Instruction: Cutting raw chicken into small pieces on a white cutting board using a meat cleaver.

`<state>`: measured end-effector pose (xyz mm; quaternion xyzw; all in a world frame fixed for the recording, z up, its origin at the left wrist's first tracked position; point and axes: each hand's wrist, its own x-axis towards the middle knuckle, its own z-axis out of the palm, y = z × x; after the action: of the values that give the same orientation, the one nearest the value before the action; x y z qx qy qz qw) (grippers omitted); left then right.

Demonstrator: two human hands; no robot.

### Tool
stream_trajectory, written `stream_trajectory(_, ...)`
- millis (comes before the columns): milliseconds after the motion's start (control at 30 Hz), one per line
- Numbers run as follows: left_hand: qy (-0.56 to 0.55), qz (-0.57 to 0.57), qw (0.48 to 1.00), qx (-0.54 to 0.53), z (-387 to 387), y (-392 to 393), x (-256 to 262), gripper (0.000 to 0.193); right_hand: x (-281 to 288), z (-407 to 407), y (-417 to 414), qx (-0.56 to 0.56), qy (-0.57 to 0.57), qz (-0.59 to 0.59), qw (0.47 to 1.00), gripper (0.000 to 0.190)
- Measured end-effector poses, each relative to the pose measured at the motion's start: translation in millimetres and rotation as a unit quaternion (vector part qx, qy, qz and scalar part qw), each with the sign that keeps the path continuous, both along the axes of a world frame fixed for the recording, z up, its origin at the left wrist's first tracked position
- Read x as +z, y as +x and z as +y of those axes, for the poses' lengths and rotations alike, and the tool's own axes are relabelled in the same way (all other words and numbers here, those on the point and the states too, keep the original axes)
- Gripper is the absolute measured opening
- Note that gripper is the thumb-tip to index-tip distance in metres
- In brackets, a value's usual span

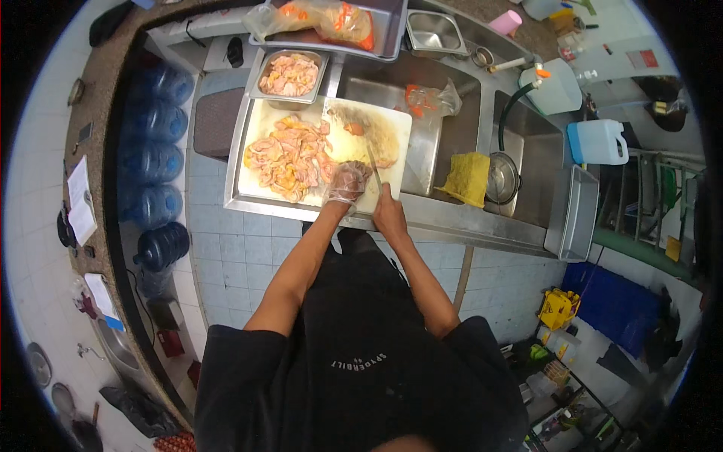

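Observation:
My right hand (390, 212) grips a kitchen knife (374, 161) by its handle, the blade pointing away from me over a white cutting board (400, 127). Beside the blade is my left hand (345, 183), in a clear plastic glove, with its fingers curled down at the board. Whatever lies beneath those fingers is hidden. A spread heap of raw, skin-on meat pieces (291, 155), apparently chicken, covers the board's left half. Farther up, on a dark-stained part of the board, sits a small reddish-brown piece (354, 129).
Behind the board stands a steel pan of cut meat (289, 75), near a grey tub (388, 48) holding a plastic bag of meat (344, 25). The sink (452, 135) at right contains another plastic bag (435, 100); a yellow cloth (466, 179) hangs over its divider by a steel pot (501, 178).

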<state>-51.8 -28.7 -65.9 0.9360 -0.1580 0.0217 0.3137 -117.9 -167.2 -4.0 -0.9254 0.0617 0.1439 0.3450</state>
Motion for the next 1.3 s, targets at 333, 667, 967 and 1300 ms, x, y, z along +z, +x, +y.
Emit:
stream_trajectory(333, 0.049, 0.0, 0.999, 0.017, 2, 6, -5, 0.021, 11, -24, -30, 0.033, 0.005, 0.016, 0.999, 0.032)
stream_trajectory(667, -0.125, 0.255, 0.959, 0.016, 23, 29, 6, 0.024, 26, -64, -55, -0.017, -0.005, -0.05, 0.999, 0.034)
stream_trajectory(967, -0.102, 0.201, 0.97, 0.088, 33, 39, 33, 0.034, 10, -49, -12, -0.002, 0.097, -0.024, 0.995, 0.023)
stream_trajectory(1300, -0.056, 0.214, 0.975, -0.009, 30, 43, 42, 0.041, 10, -19, -20, -0.1, 0.313, 0.157, 0.931, 0.037)
